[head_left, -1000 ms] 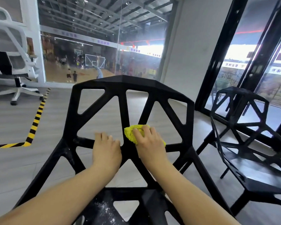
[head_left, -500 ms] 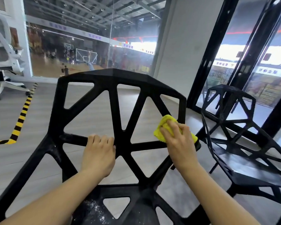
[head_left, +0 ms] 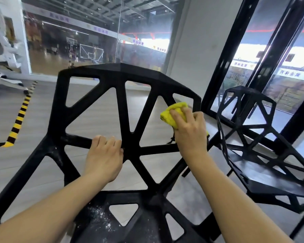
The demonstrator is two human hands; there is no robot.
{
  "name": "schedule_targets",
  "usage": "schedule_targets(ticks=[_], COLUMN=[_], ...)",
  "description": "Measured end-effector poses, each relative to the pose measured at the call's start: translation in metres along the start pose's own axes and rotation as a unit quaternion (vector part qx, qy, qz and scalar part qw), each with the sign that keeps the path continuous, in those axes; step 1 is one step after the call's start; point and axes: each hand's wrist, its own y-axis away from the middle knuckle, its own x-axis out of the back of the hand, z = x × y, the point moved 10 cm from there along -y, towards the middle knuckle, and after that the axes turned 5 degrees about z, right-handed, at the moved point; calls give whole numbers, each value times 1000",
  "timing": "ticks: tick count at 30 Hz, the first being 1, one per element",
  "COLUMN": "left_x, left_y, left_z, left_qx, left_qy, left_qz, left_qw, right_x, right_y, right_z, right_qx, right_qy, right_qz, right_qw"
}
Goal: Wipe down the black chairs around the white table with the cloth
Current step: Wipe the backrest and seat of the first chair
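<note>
Grey plank floor [head_left: 98,116] under black lattice chair [head_left: 119,95]. Left hand [head_left: 104,156] curled round its horizontal backrest bar; right hand [head_left: 189,130] clamping yellow cloth [head_left: 174,113] against backrest's right strut.

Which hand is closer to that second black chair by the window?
Right. The right hand with the yellow cloth is just beside the second chair; the left hand grips a bar farther away.

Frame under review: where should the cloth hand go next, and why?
Probably up the right edge strut toward the top rail of the near chair. The right hand presses the yellow cloth against that side, while the left hand grips the crossbar, steadying it.
</note>
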Motion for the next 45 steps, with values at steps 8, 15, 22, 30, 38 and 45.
schedule_targets(ticks=[8,15,22,30,38,45], left_x=[-2,-6,-4,-10,-6,-7], left_y=[-1,0,1,0,2,1], left_z=[0,-2,-6,-4,-7,-4], left_qx=[13,17,27,31,34,32], left_qy=[10,5,15,22,39,24], left_qz=[-20,-14,2,-59,-77,-101], left_qw=[1000,1000,1000,998,996,994], right_x=[14,13,14,-6,0,-8], right_y=[15,-44,73,95,102,100], right_z=[12,38,15,-75,-28,-65], right_qx=[-23,-145,-208,-210,-223,-273], right_qy=[20,-9,28,-80,-62,-162], right_qz=[-56,-38,-73,-129,-125,-131], right_qw=[998,989,975,966,965,939])
